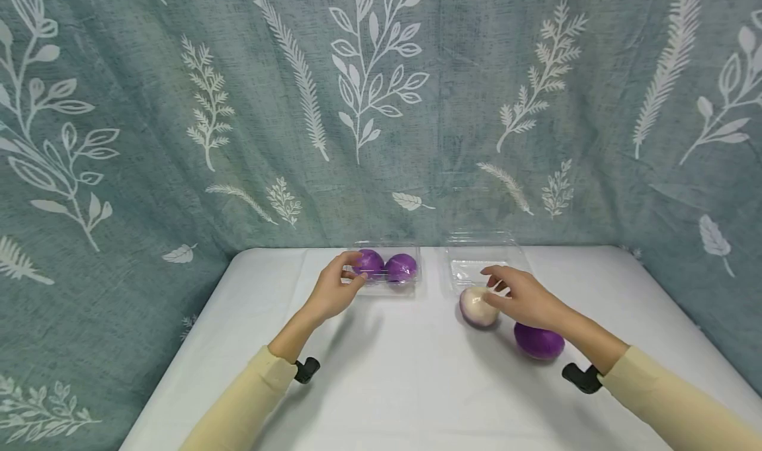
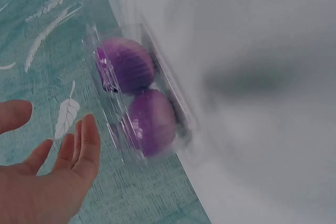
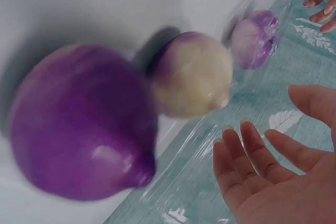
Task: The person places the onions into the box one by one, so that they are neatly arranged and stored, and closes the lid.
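Two purple turnips [image 1: 401,268] sit side by side in a clear plastic box [image 1: 387,292] at the back of the table. My left hand [image 1: 333,289] is at the left side of this box, fingers spread and relaxed; whether they touch it I cannot tell. My right hand [image 1: 526,299] hovers by a white-and-purple turnip [image 1: 476,309], fingers loosely bent and apart. In the right wrist view that palm [image 3: 294,182] holds nothing. A darker purple turnip [image 1: 538,342] lies on the table below the right hand. Behind the pale turnip stands a second clear box [image 1: 461,268], its lid raised.
White cloth covers the table [image 1: 405,385]. A green curtain [image 1: 381,193] with white leaf prints hangs directly behind the table's back edge and along both sides. Black wrist cameras [image 1: 307,369] are strapped below the sleeves.
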The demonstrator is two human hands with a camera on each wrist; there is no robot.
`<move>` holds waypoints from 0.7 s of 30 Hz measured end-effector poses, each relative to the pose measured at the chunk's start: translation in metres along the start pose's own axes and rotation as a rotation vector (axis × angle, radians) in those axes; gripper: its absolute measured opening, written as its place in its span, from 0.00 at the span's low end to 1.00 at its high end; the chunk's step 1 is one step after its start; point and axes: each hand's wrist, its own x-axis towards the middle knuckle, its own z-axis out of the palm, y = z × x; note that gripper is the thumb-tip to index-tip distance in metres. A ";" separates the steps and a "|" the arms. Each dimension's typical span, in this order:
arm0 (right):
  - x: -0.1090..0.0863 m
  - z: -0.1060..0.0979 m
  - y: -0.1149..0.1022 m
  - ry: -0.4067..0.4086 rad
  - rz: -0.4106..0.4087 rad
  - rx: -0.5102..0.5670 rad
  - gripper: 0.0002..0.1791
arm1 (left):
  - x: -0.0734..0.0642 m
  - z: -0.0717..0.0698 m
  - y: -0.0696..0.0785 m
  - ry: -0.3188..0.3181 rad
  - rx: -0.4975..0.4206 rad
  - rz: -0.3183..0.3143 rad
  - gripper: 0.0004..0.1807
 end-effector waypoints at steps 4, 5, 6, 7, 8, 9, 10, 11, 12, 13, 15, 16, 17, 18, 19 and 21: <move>-0.013 -0.010 0.005 -0.018 -0.015 -0.033 0.24 | 0.003 0.011 0.008 -0.028 -0.025 0.014 0.28; -0.016 -0.012 0.007 -0.022 -0.017 -0.038 0.25 | 0.004 0.013 0.010 -0.034 -0.031 0.023 0.28; -0.018 -0.015 0.008 -0.026 -0.017 -0.042 0.25 | 0.005 0.016 0.011 -0.042 -0.038 0.030 0.28; -0.021 -0.017 0.010 -0.029 -0.013 -0.048 0.26 | 0.006 0.018 0.013 -0.051 -0.045 0.037 0.28; -0.024 -0.019 0.012 -0.032 -0.010 -0.054 0.26 | 0.007 0.021 0.015 -0.060 -0.052 0.042 0.28; -0.026 -0.020 0.014 -0.033 -0.005 -0.060 0.27 | 0.008 0.023 0.016 -0.068 -0.058 0.048 0.28; -0.029 -0.021 0.017 -0.035 0.001 -0.067 0.27 | 0.009 0.026 0.018 -0.076 -0.063 0.052 0.28; -0.031 -0.023 0.020 -0.034 0.006 -0.070 0.28 | 0.010 0.029 0.019 -0.084 -0.067 0.051 0.29; -0.034 -0.024 0.023 -0.034 0.009 -0.075 0.28 | 0.012 0.031 0.020 -0.094 -0.071 0.046 0.29; -0.036 -0.025 0.026 -0.035 0.014 -0.076 0.29 | 0.013 0.034 0.021 -0.102 -0.071 0.046 0.30; -0.041 -0.027 0.032 -0.038 0.030 -0.077 0.30 | 0.016 0.038 0.024 -0.121 -0.074 0.041 0.30; -0.044 -0.028 0.035 -0.041 0.038 -0.076 0.31 | 0.017 0.040 0.025 -0.130 -0.078 0.038 0.31; -0.046 -0.030 0.038 -0.045 0.047 -0.073 0.31 | 0.018 0.043 0.027 -0.142 -0.081 0.032 0.31; -0.048 -0.031 0.040 -0.051 0.055 -0.071 0.32 | 0.019 0.045 0.028 -0.153 -0.085 0.028 0.32; -0.051 -0.033 0.042 -0.057 0.065 -0.066 0.33 | 0.021 0.048 0.030 -0.163 -0.087 0.023 0.32; -0.055 -0.035 0.047 -0.070 0.081 -0.054 0.34 | 0.023 0.053 0.032 -0.179 -0.099 0.008 0.32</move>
